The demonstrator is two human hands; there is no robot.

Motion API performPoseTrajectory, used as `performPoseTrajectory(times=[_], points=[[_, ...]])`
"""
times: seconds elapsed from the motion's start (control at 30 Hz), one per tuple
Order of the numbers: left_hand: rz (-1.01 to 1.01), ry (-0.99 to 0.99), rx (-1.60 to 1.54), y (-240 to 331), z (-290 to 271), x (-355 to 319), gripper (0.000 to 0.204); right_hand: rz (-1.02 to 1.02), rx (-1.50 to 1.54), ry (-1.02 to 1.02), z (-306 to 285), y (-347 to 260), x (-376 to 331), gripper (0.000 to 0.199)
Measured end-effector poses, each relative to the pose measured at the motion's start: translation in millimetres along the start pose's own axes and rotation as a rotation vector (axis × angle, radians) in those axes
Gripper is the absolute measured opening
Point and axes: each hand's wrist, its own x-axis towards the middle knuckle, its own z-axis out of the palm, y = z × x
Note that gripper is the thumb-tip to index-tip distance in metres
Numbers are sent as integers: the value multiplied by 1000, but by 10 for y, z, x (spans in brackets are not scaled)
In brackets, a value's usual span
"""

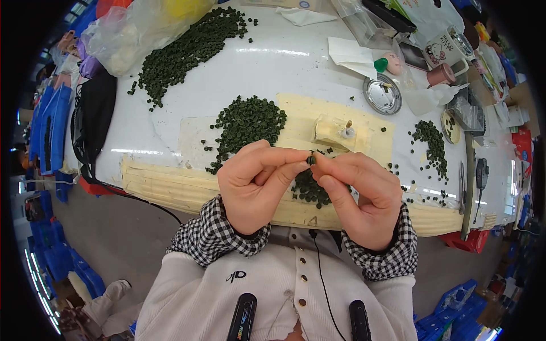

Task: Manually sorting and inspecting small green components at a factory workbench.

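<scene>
Hands meet just above the near edge of the white table (296, 62) — the left hand (256, 184) and the right hand (358, 196) brought together at the fingertips, both pinching one small dark green bead (311, 160) between thumb and forefinger, the other fingers curled in narrow. The bead is held in the air over a small heap of green beads (310, 188) that lies on the cream padded strip (170, 187) running along the near edge. Checked cuffs show at both wrists, under a white cardigan. A larger pile of green beads (247, 122) sits just beyond the left hand, partly on a pale yellow sheet (307, 119), and near it, towards the table's middle, stands a small pale block with a peg (335, 132). A long spread of beads (187, 51) runs towards the far left corner, touching a clear plastic bag (131, 34). Towards the right edge lies a smaller bead pile (432, 142) — and beyond it a round metal lid (382, 94), a pink cup (442, 74) and a white mug (446, 48) at the far right corner.
</scene>
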Motion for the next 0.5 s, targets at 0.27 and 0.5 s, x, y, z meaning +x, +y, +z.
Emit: performPoseTrajectory(times=[0.27,0.5], points=[[-35,-10,-57,-6,3,8,18,-31,-12,0,16,13,-16,28],[-65,-20,-24,48,2,8,16,-101,-118,-6,8,4,-8,27]])
